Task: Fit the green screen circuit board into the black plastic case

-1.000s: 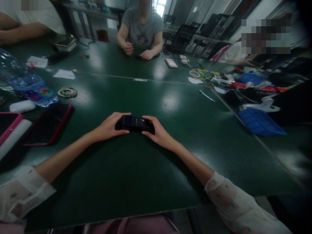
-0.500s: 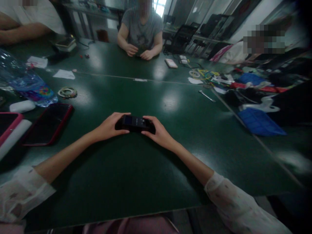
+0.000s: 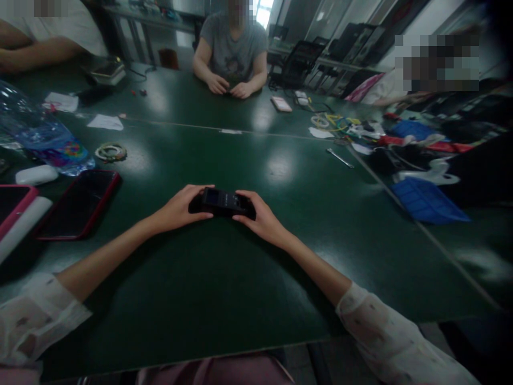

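Note:
A small black handheld device point(image 3: 222, 200) with a little dark screen and a few pale marks or buttons lies level at the middle of the green table point(image 3: 208, 289). My left hand point(image 3: 191, 206) grips its left end, fingers over the far side and thumb on the near side. The right end sits in my right hand point(image 3: 256, 211) in the same way. Both hands are closed on the device, close to the tabletop. Its ends and underside are hidden by my fingers, so its exact kind is unclear.
To the left are a red-cased phone point(image 3: 82, 206), a plastic bottle point(image 3: 52, 144) and a cable coil point(image 3: 111, 152). A wrench point(image 3: 340, 158) and a blue tray point(image 3: 427, 200) lie at right. Across the table, a person in grey point(image 3: 232, 53) sits with hands together.
The black device has tipped very slightly between my hands, which stay in place. The hands of the person across have shifted a little around a dark item.

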A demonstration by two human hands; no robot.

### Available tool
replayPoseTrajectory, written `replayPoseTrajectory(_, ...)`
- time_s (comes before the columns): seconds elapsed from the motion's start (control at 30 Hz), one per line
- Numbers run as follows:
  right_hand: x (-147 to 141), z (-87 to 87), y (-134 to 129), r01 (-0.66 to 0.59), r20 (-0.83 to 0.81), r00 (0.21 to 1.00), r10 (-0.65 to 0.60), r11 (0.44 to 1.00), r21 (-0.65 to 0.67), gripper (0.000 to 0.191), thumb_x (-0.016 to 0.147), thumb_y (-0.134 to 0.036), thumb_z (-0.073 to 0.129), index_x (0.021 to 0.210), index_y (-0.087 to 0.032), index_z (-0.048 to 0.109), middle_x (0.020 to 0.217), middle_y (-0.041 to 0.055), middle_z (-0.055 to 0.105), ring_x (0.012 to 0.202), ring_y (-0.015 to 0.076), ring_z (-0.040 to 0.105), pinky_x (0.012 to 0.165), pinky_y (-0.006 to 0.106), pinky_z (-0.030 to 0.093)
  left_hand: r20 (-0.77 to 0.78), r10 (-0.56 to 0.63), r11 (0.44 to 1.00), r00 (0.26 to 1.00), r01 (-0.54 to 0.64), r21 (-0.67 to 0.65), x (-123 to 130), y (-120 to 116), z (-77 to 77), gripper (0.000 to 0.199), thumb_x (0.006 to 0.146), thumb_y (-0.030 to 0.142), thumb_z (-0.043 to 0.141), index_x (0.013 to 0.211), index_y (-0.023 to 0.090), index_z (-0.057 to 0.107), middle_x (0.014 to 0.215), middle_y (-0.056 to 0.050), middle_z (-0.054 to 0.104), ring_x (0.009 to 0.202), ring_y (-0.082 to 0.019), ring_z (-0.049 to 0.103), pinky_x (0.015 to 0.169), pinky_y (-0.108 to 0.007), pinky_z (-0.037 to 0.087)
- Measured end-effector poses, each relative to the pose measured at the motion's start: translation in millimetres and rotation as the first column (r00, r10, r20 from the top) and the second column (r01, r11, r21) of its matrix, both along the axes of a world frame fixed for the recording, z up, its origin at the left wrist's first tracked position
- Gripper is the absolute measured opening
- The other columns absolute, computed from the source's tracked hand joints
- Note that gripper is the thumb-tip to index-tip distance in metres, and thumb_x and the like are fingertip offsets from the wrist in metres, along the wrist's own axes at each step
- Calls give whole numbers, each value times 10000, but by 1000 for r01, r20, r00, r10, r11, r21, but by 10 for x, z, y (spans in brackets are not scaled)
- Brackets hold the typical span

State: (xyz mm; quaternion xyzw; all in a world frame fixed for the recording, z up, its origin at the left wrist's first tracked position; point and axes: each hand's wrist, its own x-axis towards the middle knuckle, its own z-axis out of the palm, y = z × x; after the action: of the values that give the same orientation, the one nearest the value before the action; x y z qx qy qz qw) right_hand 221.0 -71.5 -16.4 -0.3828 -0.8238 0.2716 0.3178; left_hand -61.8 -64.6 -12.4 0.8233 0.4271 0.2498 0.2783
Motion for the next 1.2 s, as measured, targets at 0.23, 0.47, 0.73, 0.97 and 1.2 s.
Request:
replayPoseTrajectory(0.23, 5, 36, -13, -5, -4, 1000, 5, 1000, -3, 573, 858, -295, 685, 1363, -285, 415, 1330, 91, 543, 1243, 276, 537, 1057, 543, 447, 7, -4, 1000, 1000, 4, -7, 4, -1, 8, 742, 811, 521, 703, 1443, 291, 390, 1432, -92, 476, 1282, -304, 469, 1055, -508, 410)
replayPoseTrajectory(0.47, 3, 27, -9, -2, -19, 1000, 2, 1000, 4, 567, 853, -300, 691, 1352, -280, 422, 1320, 97, 549, 1240, 279, 541, 1058, 545, 446, 7, -3, 1000, 1000, 3, -8, 9, -1, 19, 737, 815, 522, 695, 1440, 274, 394, 1426, -98, 480, 1280, -306, 476, 1063, -508, 405)
replayPoseTrajectory(0.73, 5, 25, -10, 0, -16, 1000, 0, 1000, 11, 576, 850, -298, 696, 1354, -274, 420, 1319, 94, 548, 1236, 268, 542, 1062, 526, 445, -7, 2, 1000, 1000, -2, -12, 10, -14, 37, 733, 823, 517, 692, 1445, 277, 386, 1426, -96, 475, 1283, -303, 471, 1061, -502, 411)
replayPoseTrajectory(0.97, 9, 21, -15, 12, -12, 1000, -12, 1000, 13, 581, 846, -307, 700, 1355, -284, 421, 1319, 91, 548, 1227, 278, 547, 1046, 538, 454, 5, -10, 1000, 1000, 10, -9, 8, -8, 37, 715, 827, 505, 691, 1435, 273, 395, 1424, -98, 479, 1280, -303, 475, 1062, -511, 407)
replayPoseTrajectory(1.2, 10, 36, -21, 13, -18, 1000, -12, 1000, 16, 573, 859, -337, 680, 1362, -283, 411, 1322, 99, 545, 1220, 285, 550, 1034, 544, 459, -10, 22, 999, 1000, -23, -23, 11, -3, 21, 704, 803, 524, 704, 1392, 254, 429, 1365, -122, 502, 1244, -323, 501, 1022, -536, 438)
